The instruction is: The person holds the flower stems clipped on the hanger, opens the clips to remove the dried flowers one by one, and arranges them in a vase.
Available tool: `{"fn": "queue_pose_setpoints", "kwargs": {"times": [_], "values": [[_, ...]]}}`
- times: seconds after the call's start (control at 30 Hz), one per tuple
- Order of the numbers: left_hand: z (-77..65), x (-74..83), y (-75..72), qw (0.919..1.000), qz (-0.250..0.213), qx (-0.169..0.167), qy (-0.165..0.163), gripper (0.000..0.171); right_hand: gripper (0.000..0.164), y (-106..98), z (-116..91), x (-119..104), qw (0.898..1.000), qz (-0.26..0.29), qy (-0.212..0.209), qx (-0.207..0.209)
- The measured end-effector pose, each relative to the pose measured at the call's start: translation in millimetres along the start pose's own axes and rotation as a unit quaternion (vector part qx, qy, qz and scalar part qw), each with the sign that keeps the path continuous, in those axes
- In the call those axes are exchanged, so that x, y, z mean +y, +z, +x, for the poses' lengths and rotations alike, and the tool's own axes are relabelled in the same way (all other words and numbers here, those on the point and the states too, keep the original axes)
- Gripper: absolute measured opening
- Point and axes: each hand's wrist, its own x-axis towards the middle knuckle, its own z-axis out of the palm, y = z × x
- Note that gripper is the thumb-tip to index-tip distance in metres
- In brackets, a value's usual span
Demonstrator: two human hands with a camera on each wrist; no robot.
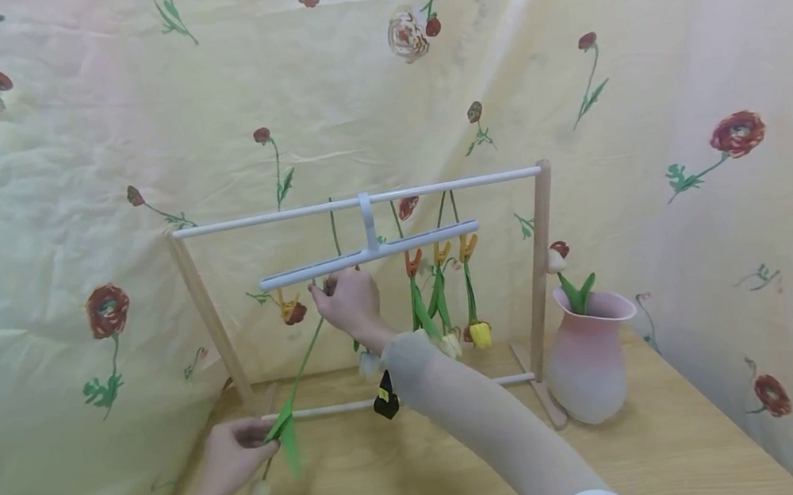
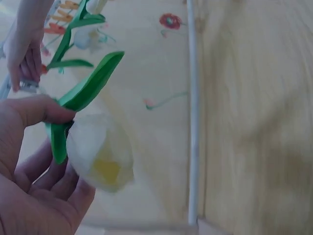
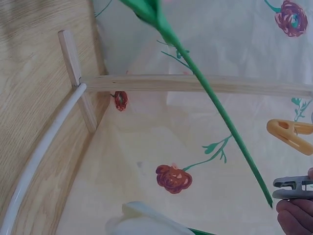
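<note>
Both hands busy: L hand (image 1: 234,458), nearest, holds a white tulip (image 2: 100,152) upside down, thumb & fingers pinching it by the leaves just above the bloom; bloom hangs low over the counter (image 1: 686,427), stem slanting up twd R hand (image 1: 350,300). R hand, arm in a pale sleeve, pinches a small gray clip (image 3: 293,187) under the L half of a white hanger (image 1: 424,238); stem's cut end is right by the clip, can't tell if touching. Hanger sits tilted, hooked on the top rail of a wood-&-white rack (image 1: 540,281). Farther R along it, orange-ish clips (image 1: 468,247) hold tulips heads down, incl. a yellow tulip (image 1: 480,335). Small black item (image 1: 386,400) w/ yellow patch shows by the lower rail. Pink-to-white vase (image 1: 591,372) w/ a flower stands just R of the rack. Behind all: floral cloth (image 1: 352,84), cream w/ red blooms.
</note>
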Motion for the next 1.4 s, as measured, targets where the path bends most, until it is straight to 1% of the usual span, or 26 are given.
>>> {"fn": "queue_pose_setpoints", "kwargs": {"times": [0.1,0.13,0.2,0.27,0.37,0.47,0.53,0.67,0.8,0.9,0.93,1.03,1.1,1.23,1.4], "values": [[-6.1,-8.9,-11.4,0.9994,0.016,-0.028,-0.009,0.027,0.045,-1,1,1,1.0,-0.001,-0.004,0.004],[-8.0,-11.0,-15.0,0.9988,0.023,-0.042,-0.007,0.026,0.044,-1,2,1,1.0,-0.004,-0.006,0.005],[-11.5,-14.9,-21.4,0.996,0.03,-0.084,0.005,0.024,0.045,-2,2,1,1.0,-0.009,-0.008,0.005],[-14.2,-17.5,-25.5,0.9901,0.036,-0.132,0.032,0.022,0.045,-2,3,2,1.0,-0.013,-0.007,0.004],[-16.9,-18.7,-25.1,0.9771,0.045,-0.191,0.082,0.02,0.043,-2,3,2,1.0,-0.012,0.002,0.001],[-18.9,-16.2,-16.3,0.9666,0.057,-0.217,0.124,0.018,0.041,-2,2,3,1.0,-0.007,0.012,-0.001],[-20.3,-12.6,-7.2,0.9616,0.067,-0.224,0.144,0.017,0.04,-1,1,3,1.0,-0.005,0.017,0.0],[-22.9,-0.4,12.4,0.954,0.065,-0.23,0.18,0.02,0.038,-1,0,3,1.0,-0.005,0.019,0.004],[-24.8,14.1,30.2,0.9479,0.065,-0.225,0.216,0.024,0.034,-1,-2,2,1.0,-0.004,0.024,0.008],[-24.8,23.5,38.9,0.9463,0.078,-0.215,0.229,0.025,0.025,-1,-2,0,1.0,0.005,0.022,0.02],[-23.9,25.9,40.7,0.9464,0.08,-0.214,0.229,0.026,0.024,-2,-3,-2,0.999,0.005,0.021,0.024],[-21.4,32.1,42.9,0.9473,0.087,-0.212,0.224,0.024,0.03,-4,-3,-6,0.999,0.013,0.015,0.03],[-19.1,35.0,44.3,0.947,0.087,-0.212,0.225,0.024,0.034,-7,-5,-8,0.999,0.017,0.012,0.026],[-16.3,40.2,46.0,0.9449,0.082,-0.214,0.233,0.026,0.027,-16,-11,-10,1.0,0.028,-0.008,-0.001],[-12.9,48.0,48.0,0.9425,0.075,-0.219,0.241,0.024,0.026,-34,-22,-10,0.997,0.017,-0.05,-0.062]]}}
